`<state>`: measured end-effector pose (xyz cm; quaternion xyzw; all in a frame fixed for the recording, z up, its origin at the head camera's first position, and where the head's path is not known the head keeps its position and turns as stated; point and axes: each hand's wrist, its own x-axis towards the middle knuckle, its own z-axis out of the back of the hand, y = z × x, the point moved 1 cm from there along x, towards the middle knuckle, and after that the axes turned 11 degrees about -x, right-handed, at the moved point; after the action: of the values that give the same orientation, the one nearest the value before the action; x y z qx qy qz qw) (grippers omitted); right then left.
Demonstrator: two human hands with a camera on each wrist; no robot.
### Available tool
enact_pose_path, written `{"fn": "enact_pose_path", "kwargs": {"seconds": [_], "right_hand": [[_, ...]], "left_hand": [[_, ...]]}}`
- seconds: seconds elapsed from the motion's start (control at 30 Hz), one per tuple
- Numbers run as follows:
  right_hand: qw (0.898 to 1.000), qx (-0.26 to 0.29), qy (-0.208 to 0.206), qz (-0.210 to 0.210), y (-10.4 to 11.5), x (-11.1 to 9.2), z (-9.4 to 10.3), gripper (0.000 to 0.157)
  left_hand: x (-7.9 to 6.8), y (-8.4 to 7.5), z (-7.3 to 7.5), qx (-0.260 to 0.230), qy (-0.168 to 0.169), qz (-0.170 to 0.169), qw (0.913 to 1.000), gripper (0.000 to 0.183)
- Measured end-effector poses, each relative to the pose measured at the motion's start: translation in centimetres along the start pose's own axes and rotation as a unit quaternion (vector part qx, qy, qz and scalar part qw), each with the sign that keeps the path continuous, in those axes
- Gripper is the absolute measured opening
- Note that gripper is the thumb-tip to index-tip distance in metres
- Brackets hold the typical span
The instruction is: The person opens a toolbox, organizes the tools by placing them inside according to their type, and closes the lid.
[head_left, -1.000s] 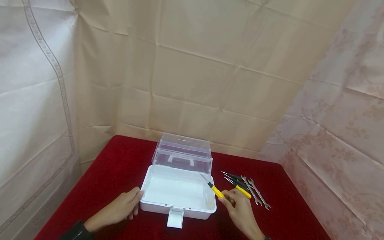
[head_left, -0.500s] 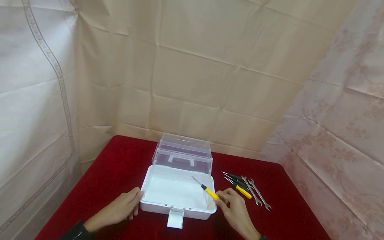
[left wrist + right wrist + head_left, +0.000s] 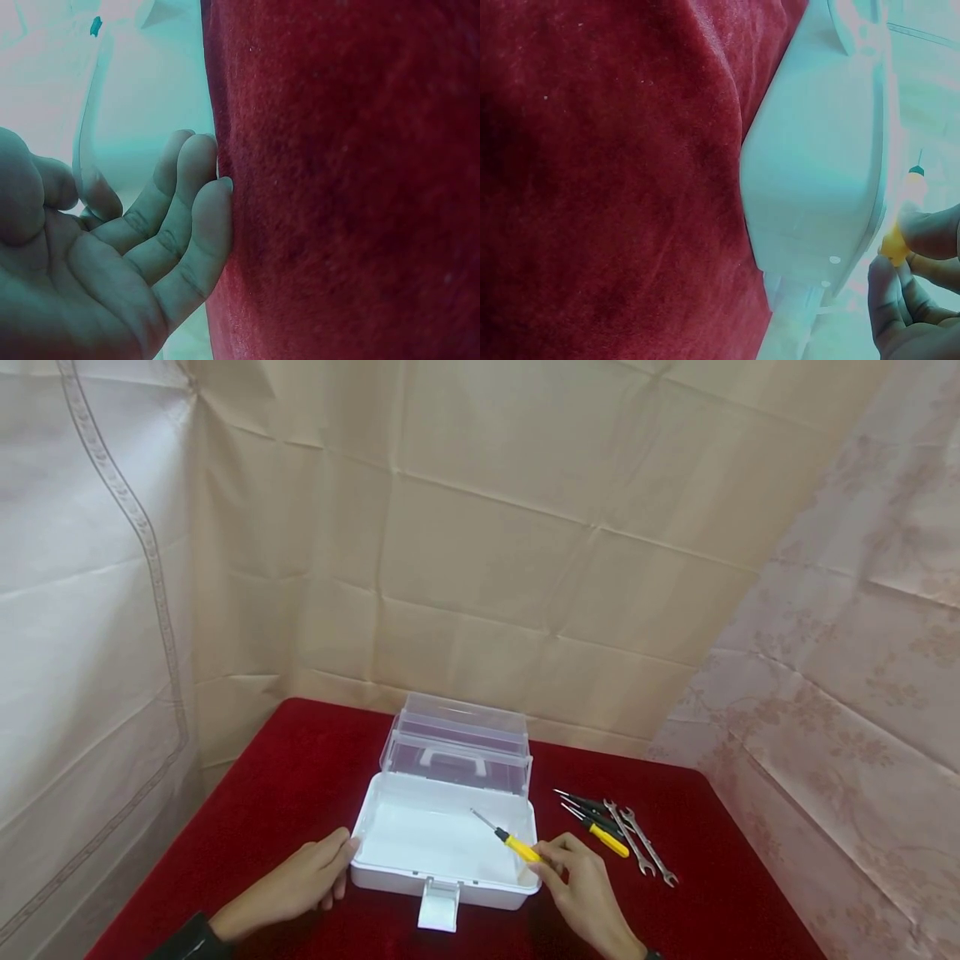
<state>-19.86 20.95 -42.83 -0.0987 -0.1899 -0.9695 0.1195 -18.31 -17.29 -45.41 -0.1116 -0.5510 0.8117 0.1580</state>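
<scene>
Screwdriver (image 3: 507, 838) moved L, butt btwn R fingertips (image 3: 883, 283).

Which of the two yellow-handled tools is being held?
The yellow-handled tool over the white box, pinched by the right hand; the other tool lies on the red cloth.

Two hands (image 3: 311, 868) (image 3: 585, 885), one toolbox (image 3: 390, 881), one red desk (image 3: 315, 760).
The tally runs to two yellow-handled screwdrivers (image 3: 517, 846) (image 3: 609, 840), two metal wrenches (image 3: 628, 837) (image 3: 649, 848) and what appear to be two dark-handled tools (image 3: 588, 804), lying too close together to count with certainty; the toolbox has one clear lid (image 3: 457, 727) and one front latch (image 3: 438, 910), and three fabric hangings (image 3: 97, 568) (image 3: 480, 568) (image 3: 847, 652) surround the scene.
</scene>
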Motion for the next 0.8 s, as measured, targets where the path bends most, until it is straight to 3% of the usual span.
{"fn": "enact_pose_path", "kwargs": {"seconds": [0.8], "right_hand": [[0.998, 0.004, 0.015, 0.063, 0.4, 0.03, -0.23, 0.022]], "left_hand": [[-0.1, -0.23, 0.01, 0.014, -0.003, -0.019, 0.9997, 0.033]]}}
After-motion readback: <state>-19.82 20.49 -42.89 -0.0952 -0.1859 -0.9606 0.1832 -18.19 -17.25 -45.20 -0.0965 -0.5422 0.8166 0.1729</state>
